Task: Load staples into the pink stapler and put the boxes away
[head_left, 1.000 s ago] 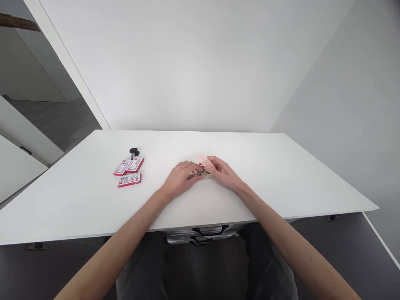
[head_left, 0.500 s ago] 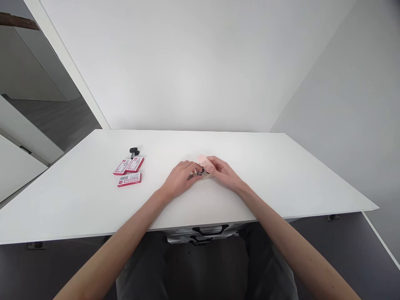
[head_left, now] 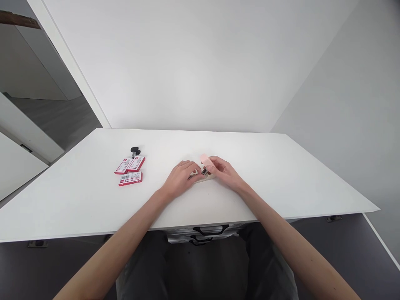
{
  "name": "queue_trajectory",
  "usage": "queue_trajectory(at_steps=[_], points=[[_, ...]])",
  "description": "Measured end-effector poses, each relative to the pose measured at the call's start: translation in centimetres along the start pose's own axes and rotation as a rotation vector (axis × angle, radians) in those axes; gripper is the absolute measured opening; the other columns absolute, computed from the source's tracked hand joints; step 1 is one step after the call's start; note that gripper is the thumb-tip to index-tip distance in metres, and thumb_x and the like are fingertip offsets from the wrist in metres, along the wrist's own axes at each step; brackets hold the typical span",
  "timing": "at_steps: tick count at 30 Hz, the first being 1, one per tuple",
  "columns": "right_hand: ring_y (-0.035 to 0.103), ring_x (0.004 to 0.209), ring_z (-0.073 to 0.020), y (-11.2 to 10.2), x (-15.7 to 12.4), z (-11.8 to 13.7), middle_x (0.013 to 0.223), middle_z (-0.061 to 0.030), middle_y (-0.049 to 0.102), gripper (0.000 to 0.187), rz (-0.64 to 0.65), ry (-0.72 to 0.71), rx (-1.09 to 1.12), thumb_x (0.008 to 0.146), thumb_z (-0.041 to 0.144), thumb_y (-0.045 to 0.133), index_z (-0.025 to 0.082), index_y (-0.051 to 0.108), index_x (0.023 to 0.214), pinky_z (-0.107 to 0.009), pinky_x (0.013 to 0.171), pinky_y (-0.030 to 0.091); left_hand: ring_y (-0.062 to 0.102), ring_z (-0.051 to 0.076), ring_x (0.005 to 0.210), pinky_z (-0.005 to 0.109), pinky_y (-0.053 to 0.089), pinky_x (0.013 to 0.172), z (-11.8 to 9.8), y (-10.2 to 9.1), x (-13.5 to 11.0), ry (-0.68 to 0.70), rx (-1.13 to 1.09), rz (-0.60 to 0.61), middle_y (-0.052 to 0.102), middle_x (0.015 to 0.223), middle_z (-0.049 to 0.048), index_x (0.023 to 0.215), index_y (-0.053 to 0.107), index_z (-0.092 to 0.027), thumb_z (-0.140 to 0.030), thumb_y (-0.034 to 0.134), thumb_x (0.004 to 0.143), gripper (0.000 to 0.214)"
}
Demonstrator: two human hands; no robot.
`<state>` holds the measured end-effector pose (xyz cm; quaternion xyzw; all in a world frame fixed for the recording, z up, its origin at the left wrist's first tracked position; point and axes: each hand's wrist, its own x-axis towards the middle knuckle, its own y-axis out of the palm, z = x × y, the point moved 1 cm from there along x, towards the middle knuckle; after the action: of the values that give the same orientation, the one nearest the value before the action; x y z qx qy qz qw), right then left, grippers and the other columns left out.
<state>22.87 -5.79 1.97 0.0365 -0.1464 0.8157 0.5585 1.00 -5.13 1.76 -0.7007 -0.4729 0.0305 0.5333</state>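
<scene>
Close to the front middle of the table, both hands are at a small pink and cream object with metal parts, which looks like an opened stapler. My left hand lies at its left side, thumb along the cream lower part, index finger curled over near the metal. Between the hands a shiny dark metal piece shows. The raised pink part is pinched by the thumb and fingers of my right hand. Fingers hide much of the object.
Three small red and white boxes lie at the left of the white table. Just behind them is a small black item with a metal part. A wall rises at the table's back; black-handled drawers are below its front edge.
My left index finger has lifted and curled a little, and more of the metal piece shows. The pink part has shifted slightly right. The boxes stay put.
</scene>
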Motion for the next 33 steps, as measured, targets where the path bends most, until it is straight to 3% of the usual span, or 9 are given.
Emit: queue_trajectory(at_steps=[5, 14, 20, 29, 33], points=[[0.062, 0.093, -0.0218, 0.01, -0.03, 0.02, 0.101, -0.0044, 0.067, 0.044, -0.004, 0.005, -0.006, 0.093, 0.062, 0.065, 0.026, 0.068, 0.119, -0.038, 0.087, 0.049, 0.066, 0.022, 0.090, 0.040, 0.048, 0.091, 0.05, -0.01, -0.05, -0.015, 0.011, -0.005, 0.075, 0.096, 0.0025, 0.093, 0.064, -0.024, -0.046, 0.059, 0.101, 0.023], [0.067, 0.094, -0.0226, 0.04, -0.11, 0.37, 0.105, -0.0057, 0.072, 0.043, -0.002, 0.010, 0.033, 0.093, 0.060, 0.067, 0.027, 0.068, 0.120, -0.039, 0.088, 0.051, 0.064, 0.026, 0.104, 0.043, 0.047, 0.096, 0.10, -0.09, 0.03, -0.031, 0.072, -0.021, 0.073, 0.111, 0.0045, 0.103, 0.069, -0.025, -0.050, 0.072, 0.092, 0.028], [0.065, 0.096, -0.0227, -0.01, -0.05, 0.17, 0.103, -0.0057, 0.070, 0.043, -0.042, 0.003, 0.019, 0.093, 0.059, 0.067, 0.026, 0.068, 0.120, -0.040, 0.091, 0.051, 0.062, 0.025, 0.102, 0.043, 0.045, 0.095, 0.52, 0.15, 0.08, -0.071, 0.096, -0.056, 0.073, 0.105, 0.0036, 0.088, 0.070, -0.025, -0.046, 0.071, 0.094, 0.022], [0.063, 0.093, -0.0208, -0.11, 0.00, -0.04, 0.099, -0.0039, 0.069, 0.040, -0.090, 0.015, 0.009, 0.092, 0.058, 0.069, 0.026, 0.070, 0.116, -0.038, 0.090, 0.050, 0.062, 0.024, 0.101, 0.043, 0.044, 0.096, 0.56, -0.04, -0.01, -0.069, 0.060, -0.077, 0.074, 0.104, 0.0029, 0.095, 0.069, -0.024, -0.043, 0.065, 0.099, 0.020], [0.067, 0.093, -0.0222, -0.12, 0.02, -0.14, 0.099, -0.0041, 0.071, 0.042, -0.094, 0.015, 0.012, 0.091, 0.060, 0.070, 0.027, 0.070, 0.117, -0.040, 0.093, 0.051, 0.064, 0.023, 0.096, 0.041, 0.047, 0.092, 0.46, -0.18, -0.10, -0.135, 0.052, -0.110, 0.075, 0.101, 0.0018, 0.098, 0.068, -0.024, -0.043, 0.060, 0.101, 0.020]])
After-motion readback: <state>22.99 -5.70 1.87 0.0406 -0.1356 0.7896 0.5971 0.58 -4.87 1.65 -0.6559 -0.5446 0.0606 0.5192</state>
